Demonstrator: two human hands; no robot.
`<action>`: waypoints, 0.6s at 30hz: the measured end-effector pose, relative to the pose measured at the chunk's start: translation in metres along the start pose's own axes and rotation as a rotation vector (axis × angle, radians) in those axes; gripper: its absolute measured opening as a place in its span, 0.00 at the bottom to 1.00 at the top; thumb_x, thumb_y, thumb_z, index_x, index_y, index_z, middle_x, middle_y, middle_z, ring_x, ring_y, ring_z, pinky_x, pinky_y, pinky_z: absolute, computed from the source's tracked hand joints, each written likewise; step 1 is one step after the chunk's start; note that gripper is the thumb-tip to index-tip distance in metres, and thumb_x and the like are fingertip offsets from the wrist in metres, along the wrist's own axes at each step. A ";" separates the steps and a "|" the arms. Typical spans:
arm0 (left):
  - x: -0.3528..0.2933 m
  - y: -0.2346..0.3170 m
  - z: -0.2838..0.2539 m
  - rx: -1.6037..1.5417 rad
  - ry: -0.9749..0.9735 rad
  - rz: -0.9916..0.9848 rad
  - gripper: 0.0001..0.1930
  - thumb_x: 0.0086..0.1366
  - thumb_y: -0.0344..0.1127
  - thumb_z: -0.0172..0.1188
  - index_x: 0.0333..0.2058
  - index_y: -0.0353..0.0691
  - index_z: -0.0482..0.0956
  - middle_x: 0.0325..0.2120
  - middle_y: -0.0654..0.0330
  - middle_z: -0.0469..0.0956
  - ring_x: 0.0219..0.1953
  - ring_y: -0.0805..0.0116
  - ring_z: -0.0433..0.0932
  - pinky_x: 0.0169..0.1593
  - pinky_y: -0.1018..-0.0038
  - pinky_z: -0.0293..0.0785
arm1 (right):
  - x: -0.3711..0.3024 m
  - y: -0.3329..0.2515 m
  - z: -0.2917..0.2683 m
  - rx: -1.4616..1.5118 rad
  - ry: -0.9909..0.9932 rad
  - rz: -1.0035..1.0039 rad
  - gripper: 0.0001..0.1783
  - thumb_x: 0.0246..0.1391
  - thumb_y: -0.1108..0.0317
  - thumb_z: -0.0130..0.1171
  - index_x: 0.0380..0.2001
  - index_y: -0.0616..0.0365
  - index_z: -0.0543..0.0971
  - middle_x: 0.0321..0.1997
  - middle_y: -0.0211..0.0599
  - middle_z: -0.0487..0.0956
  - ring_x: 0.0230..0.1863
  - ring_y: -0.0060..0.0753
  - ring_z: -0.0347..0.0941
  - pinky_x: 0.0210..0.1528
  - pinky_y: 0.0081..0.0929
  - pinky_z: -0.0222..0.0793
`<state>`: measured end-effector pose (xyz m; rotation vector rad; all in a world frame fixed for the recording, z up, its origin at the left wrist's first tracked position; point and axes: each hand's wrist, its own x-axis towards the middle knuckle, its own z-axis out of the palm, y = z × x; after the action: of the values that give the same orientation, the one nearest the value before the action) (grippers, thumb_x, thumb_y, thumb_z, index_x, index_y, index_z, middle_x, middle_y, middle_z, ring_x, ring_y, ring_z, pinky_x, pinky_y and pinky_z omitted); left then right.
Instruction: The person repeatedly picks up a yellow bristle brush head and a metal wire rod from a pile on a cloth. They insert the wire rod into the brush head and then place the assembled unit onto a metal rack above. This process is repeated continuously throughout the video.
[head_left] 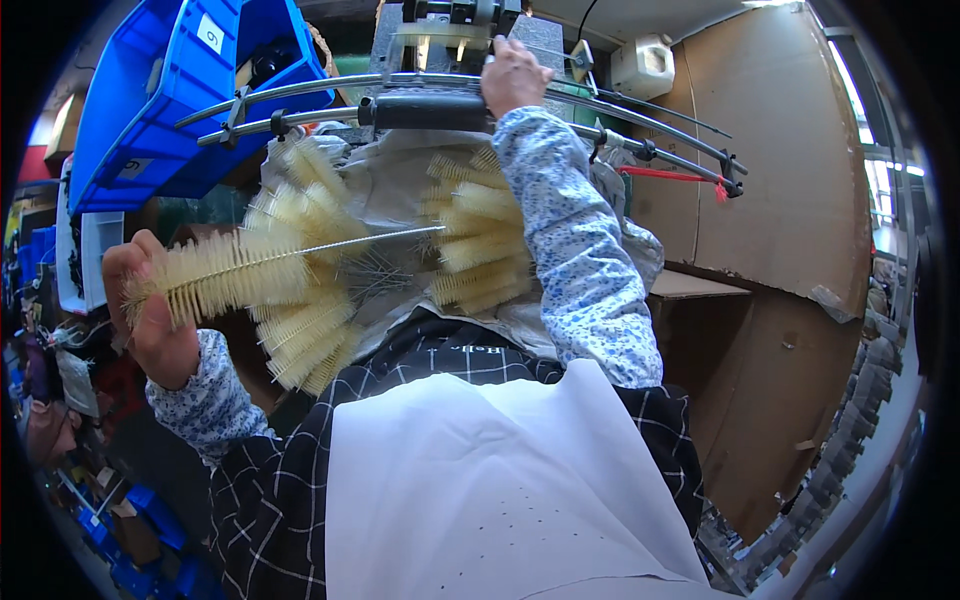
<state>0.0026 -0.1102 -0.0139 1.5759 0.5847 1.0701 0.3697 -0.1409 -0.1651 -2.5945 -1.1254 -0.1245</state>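
Two piles of brushes, the left pile (310, 325) and the right pile (482, 228), lie below the machine (440, 45), and one brush (232, 270) is in the left hand (152, 312), fingers closed around its bristled end, stem (380, 238) pointing right across the gap between them. The right hand (514, 76) is at the machine, fingers partly curled (whether they grip anything cannot be told). Bristling appears done on every brush distinguishable; handling of the held one seems unfinished, and which pile is completed cannot be established.
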 end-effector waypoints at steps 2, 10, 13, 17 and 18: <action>0.000 -0.005 0.005 0.000 -0.002 0.017 0.19 0.46 0.40 0.55 0.32 0.36 0.60 0.23 0.63 0.54 0.26 0.75 0.56 0.28 0.83 0.55 | 0.001 -0.002 0.001 0.007 0.007 -0.014 0.18 0.45 0.66 0.47 0.43 0.52 0.71 0.43 0.34 0.72 0.46 0.37 0.68 0.46 0.44 0.57; -0.001 -0.007 0.008 -0.055 -0.042 -0.028 0.18 0.48 0.38 0.53 0.35 0.35 0.60 0.25 0.61 0.57 0.27 0.75 0.59 0.30 0.82 0.59 | 0.001 0.056 -0.014 -0.034 0.052 -0.049 0.18 0.44 0.65 0.48 0.42 0.50 0.72 0.41 0.34 0.73 0.44 0.38 0.69 0.44 0.43 0.60; -0.002 -0.009 0.004 -0.077 -0.036 -0.076 0.16 0.50 0.35 0.51 0.37 0.35 0.61 0.27 0.59 0.60 0.29 0.74 0.61 0.33 0.80 0.61 | 0.004 0.103 -0.025 -0.059 0.089 -0.043 0.17 0.44 0.65 0.50 0.41 0.51 0.73 0.39 0.35 0.73 0.41 0.39 0.71 0.42 0.42 0.64; 0.000 -0.012 0.025 -0.106 -0.017 -0.093 0.15 0.51 0.32 0.49 0.39 0.34 0.62 0.32 0.57 0.64 0.33 0.73 0.64 0.35 0.78 0.63 | 0.032 0.159 -0.034 0.136 -0.063 -0.033 0.14 0.44 0.59 0.51 0.36 0.47 0.76 0.38 0.38 0.75 0.41 0.40 0.70 0.45 0.35 0.64; 0.004 -0.012 0.033 -0.104 0.000 -0.090 0.15 0.52 0.31 0.48 0.39 0.34 0.62 0.33 0.57 0.65 0.34 0.72 0.65 0.36 0.78 0.63 | 0.041 0.172 -0.038 0.241 -0.143 -0.018 0.15 0.46 0.58 0.50 0.37 0.48 0.76 0.39 0.39 0.74 0.42 0.44 0.70 0.46 0.35 0.64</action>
<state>0.0354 -0.1196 -0.0243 1.4459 0.5854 1.0166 0.5244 -0.2351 -0.1628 -2.4095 -1.1343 0.1845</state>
